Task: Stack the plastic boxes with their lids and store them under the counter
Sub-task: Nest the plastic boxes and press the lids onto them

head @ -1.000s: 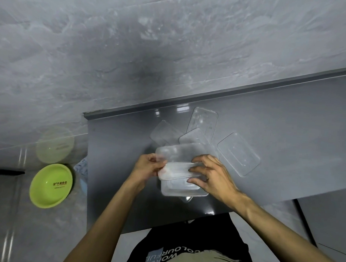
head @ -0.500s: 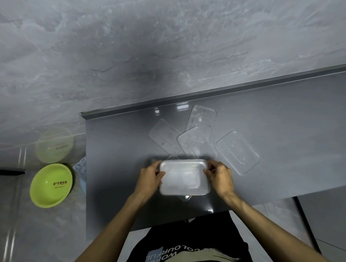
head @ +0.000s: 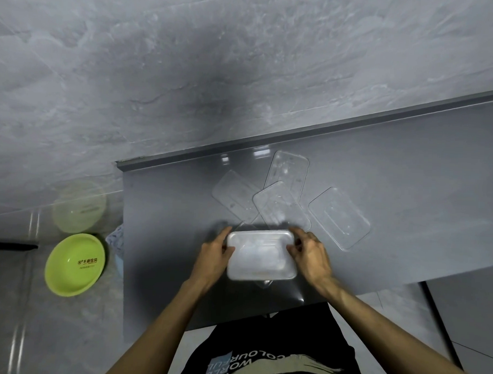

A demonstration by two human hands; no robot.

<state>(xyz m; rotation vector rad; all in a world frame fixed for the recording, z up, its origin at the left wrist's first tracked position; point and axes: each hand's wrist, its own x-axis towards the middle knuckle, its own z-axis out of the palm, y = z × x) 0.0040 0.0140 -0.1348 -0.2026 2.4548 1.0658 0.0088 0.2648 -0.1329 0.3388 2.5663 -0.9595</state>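
Observation:
A translucent plastic box (head: 261,256) sits on the grey counter (head: 406,209), apparently nested on others below it. My left hand (head: 215,255) grips its left short side and my right hand (head: 311,255) grips its right short side. Behind the box lie several clear flat lids: one lid (head: 235,196) at the left, one lid (head: 289,171) at the back, one lid (head: 279,207) in the middle overlapping others, and one lid (head: 339,216) at the right. A corner of another clear piece (head: 264,283) pokes out under the box's near edge.
A green bowl (head: 75,264) lies on the floor left of the counter, its reflection (head: 79,206) on the glossy wall tile. A bluish object (head: 116,244) peeks out at the counter's left edge. A grey marble wall rises behind the counter. The counter's front edge runs near my torso.
The tilted box I was lowering onto the stack has settled level on it. Both hands moved from the box's top to its short sides.

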